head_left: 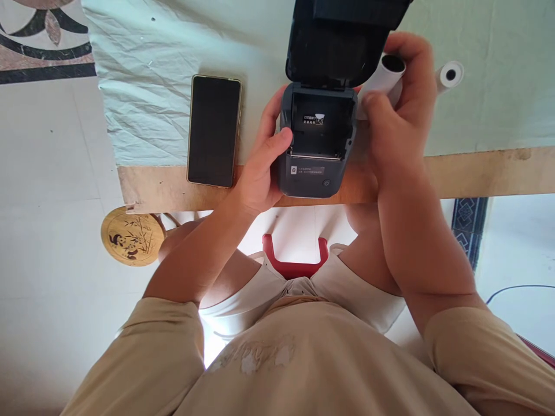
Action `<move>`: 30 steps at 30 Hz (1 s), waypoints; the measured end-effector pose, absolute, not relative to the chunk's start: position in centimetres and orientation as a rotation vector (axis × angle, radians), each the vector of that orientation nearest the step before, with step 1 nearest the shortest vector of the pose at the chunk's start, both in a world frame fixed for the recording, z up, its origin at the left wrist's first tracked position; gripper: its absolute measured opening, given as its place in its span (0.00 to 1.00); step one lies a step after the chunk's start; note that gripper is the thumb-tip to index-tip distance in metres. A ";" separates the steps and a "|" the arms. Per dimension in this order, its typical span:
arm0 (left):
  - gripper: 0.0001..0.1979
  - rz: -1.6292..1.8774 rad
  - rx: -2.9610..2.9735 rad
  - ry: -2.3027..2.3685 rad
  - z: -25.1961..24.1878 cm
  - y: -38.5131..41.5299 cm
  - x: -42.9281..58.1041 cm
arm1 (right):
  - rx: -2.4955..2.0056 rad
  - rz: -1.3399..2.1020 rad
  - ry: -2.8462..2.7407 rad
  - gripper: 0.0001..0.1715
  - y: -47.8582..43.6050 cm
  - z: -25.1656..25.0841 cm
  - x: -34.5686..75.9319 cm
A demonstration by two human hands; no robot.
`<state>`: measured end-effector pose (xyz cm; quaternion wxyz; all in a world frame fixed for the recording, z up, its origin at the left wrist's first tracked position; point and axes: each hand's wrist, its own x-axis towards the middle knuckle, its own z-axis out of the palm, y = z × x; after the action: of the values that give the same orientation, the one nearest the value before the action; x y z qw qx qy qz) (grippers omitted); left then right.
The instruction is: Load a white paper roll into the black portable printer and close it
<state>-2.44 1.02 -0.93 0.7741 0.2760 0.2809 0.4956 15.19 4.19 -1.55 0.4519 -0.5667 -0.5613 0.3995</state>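
A dark label printer [321, 133] is held above the table's front edge, its black lid [336, 43] swung up and its paper bay showing bare. My left hand [269, 156] grips the printer's left side, thumb on the rim. In my right hand [403, 104] is a white paper roll [381, 81], pinched between thumb and fingers just right of the bay. The roll's dark hollow core faces up. Another white paper roll [450, 75] lies on the cloth beyond my right hand.
A phone [214, 130] with a dark screen lies left of my left hand, partly over the bare wood edge [489, 173]. A pale green cloth [147, 86] covers the table. Below stand a round wooden stool [132, 237] with a panda picture and a red frame [295, 268] between my legs.
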 end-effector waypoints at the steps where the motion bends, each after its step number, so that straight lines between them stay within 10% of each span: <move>1: 0.15 1.064 0.600 0.626 -1.0 1.0 -2.5 | -1.337 0.881 -1.397 0.24 4.3 -1.7 15.3; 30: 0.15 1.065 0.644 0.613 -1.4 1.2 -2.6 | -1.503 0.402 -1.619 0.21 4.7 -3.0 15.9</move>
<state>-2.58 1.20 -1.35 0.7690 0.2966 0.2824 0.4909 15.86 4.69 -3.03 0.4334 -0.6032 -0.6498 0.1614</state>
